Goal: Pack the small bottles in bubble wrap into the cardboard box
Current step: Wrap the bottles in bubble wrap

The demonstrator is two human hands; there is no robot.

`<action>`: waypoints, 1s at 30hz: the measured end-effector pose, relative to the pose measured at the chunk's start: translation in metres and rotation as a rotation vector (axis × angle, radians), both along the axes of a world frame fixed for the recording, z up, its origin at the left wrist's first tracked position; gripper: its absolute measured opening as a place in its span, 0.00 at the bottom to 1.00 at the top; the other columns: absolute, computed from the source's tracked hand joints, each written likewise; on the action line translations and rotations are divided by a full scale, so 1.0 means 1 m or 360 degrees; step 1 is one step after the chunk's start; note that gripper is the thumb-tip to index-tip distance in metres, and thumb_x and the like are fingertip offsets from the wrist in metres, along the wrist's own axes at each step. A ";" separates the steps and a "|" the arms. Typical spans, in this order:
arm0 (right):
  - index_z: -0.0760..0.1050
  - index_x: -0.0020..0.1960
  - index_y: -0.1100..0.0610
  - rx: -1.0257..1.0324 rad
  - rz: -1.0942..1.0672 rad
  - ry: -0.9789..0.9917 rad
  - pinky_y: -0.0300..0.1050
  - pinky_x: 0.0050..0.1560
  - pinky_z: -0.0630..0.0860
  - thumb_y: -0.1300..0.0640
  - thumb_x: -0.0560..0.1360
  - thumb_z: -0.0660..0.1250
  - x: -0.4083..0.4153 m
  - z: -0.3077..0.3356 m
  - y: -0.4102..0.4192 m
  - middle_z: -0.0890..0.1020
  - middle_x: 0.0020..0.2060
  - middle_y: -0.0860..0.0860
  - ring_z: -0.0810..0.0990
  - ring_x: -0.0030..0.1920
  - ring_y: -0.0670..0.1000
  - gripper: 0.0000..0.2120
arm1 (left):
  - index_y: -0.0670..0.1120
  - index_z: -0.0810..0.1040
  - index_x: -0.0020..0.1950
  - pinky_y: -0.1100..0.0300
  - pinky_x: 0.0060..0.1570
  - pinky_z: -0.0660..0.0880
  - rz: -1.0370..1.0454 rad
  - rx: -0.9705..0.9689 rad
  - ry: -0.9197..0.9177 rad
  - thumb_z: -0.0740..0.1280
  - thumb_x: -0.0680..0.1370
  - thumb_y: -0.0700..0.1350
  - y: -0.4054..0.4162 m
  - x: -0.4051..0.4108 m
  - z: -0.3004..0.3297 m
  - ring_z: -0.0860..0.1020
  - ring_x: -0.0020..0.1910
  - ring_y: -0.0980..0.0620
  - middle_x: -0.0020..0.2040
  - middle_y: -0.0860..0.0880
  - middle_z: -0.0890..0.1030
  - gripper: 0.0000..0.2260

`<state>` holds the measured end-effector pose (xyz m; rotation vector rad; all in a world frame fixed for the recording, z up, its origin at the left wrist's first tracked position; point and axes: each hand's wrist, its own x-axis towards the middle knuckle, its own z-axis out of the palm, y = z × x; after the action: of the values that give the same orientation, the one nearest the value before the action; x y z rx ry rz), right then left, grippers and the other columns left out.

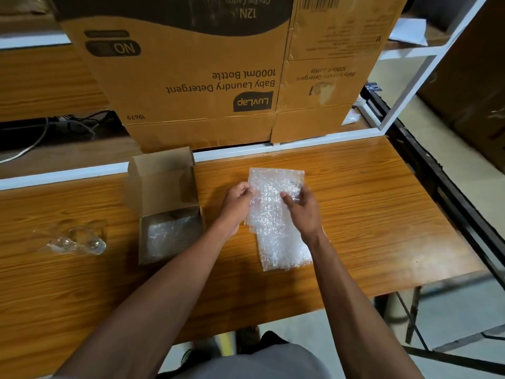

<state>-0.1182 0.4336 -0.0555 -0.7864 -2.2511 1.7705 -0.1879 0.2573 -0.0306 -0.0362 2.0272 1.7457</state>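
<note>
We see the wooden table [369, 214] running across the middle of the frame, its near edge cutting diagonally from lower left to the right, where the top ends at a corner and bare floor shows beyond. The widest free stretch of tabletop lies to the right of the hands; a narrower strip lies at lower left.

At centre, our left hand [237, 199] pinches the left edge of a sheet of bubble wrap [276, 222], fingers curled on it. Our right hand [302, 205] grips the sheet's right side, thumb on top and fingers curled behind. The upper part of the sheet is lifted; its lower end rests on the table, toward the near edge. Whether a bottle sits inside the wrap we cannot tell.

Just left of the hands stands the small cardboard box [166, 212], its lid flap standing up at the back, with a bubble-wrapped bundle [170, 236] lying inside. Farther left, well apart from the box, lie clear small bottles [79, 242], glassy and rounded, hard to count.

Across the top of the frame a large printed carton [191, 77] of corrugated card sits behind a white rail [300, 143], closing off the far edge of the table. Dark cables [79, 124] lie at upper left. The wood grain is glossy and orange-brown.
</note>
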 end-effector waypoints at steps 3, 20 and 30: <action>0.62 0.81 0.61 -0.0356 -0.0016 0.0032 0.57 0.61 0.83 0.49 0.81 0.73 -0.004 0.007 -0.013 0.70 0.74 0.58 0.83 0.62 0.55 0.36 | 0.48 0.71 0.77 0.51 0.70 0.72 -0.0041 0.0061 -0.0017 0.67 0.85 0.53 -0.006 0.004 0.008 0.73 0.74 0.48 0.70 0.53 0.76 0.22; 0.72 0.50 0.60 -0.0493 0.0309 0.0248 0.47 0.43 0.70 0.51 0.77 0.78 0.001 0.051 -0.095 0.69 0.39 0.55 0.68 0.42 0.54 0.17 | 0.44 0.69 0.80 0.63 0.50 0.78 0.0025 -0.0248 0.0290 0.65 0.86 0.51 -0.108 0.012 0.044 0.80 0.61 0.51 0.70 0.46 0.79 0.24; 0.79 0.54 0.68 -0.0420 0.0565 0.0218 0.63 0.61 0.82 0.67 0.79 0.73 -0.006 0.075 -0.178 0.85 0.52 0.66 0.85 0.51 0.65 0.07 | 0.45 0.70 0.79 0.57 0.56 0.78 -0.0027 -0.0011 0.0209 0.75 0.80 0.48 -0.216 0.006 0.058 0.79 0.59 0.54 0.66 0.53 0.77 0.29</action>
<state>-0.1238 0.2555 0.0190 -0.2986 -2.1991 2.2362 -0.1824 0.0414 0.0270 0.0956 2.1195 1.7721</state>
